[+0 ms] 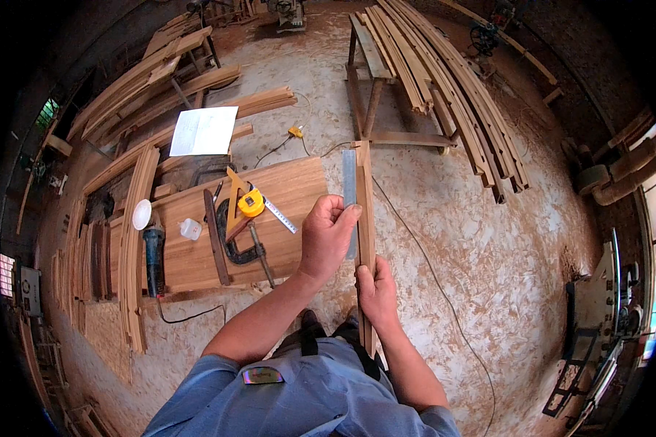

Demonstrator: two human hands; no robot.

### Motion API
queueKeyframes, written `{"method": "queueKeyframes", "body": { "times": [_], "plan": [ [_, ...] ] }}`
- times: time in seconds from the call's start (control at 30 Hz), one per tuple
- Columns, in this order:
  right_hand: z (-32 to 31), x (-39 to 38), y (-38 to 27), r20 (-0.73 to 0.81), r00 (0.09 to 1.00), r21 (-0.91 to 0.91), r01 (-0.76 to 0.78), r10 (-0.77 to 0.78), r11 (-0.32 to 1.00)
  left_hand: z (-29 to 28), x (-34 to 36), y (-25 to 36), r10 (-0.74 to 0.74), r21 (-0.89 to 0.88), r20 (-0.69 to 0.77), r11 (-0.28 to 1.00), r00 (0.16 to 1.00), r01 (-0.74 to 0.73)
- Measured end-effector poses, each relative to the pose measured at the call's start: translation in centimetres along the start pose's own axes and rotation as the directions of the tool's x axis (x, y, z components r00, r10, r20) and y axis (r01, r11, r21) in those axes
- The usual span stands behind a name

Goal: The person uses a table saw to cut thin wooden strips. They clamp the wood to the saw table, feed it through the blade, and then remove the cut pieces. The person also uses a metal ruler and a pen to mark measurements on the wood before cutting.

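Where one long piece of wood (365, 178) points away from the person's body, one grey metal strip (350, 175) lies along its left side. The left hand (330, 229) pinches the strip between thumb and fingers; the right hand (377, 293) grasps the wood nearer the body. To the left, one desk (288, 256) carries one yellow tape measure (251, 202), its blade out, one yellow triangle (234, 207), one dark clamp (246, 256) and one small bottle (190, 229). Farther off is one white sheet of paper (204, 131).
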State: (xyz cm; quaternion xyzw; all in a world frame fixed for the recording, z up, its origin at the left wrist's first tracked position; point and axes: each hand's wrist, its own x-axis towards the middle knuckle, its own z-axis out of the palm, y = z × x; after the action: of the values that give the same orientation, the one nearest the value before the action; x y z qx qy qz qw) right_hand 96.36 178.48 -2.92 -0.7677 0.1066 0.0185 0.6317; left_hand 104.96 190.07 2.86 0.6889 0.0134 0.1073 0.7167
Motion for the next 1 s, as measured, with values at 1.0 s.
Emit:
{"method": "queueKeyframes", "body": {
  "times": [1.0],
  "plan": [
    [-0.6,-1.1,-0.3,-0.009,0.999,-0.06,-0.032,0.031,0.998,0.3,-0.6,-0.3,-0.022,0.022,0.037,1.0,0.999,0.021]
  ]
}}
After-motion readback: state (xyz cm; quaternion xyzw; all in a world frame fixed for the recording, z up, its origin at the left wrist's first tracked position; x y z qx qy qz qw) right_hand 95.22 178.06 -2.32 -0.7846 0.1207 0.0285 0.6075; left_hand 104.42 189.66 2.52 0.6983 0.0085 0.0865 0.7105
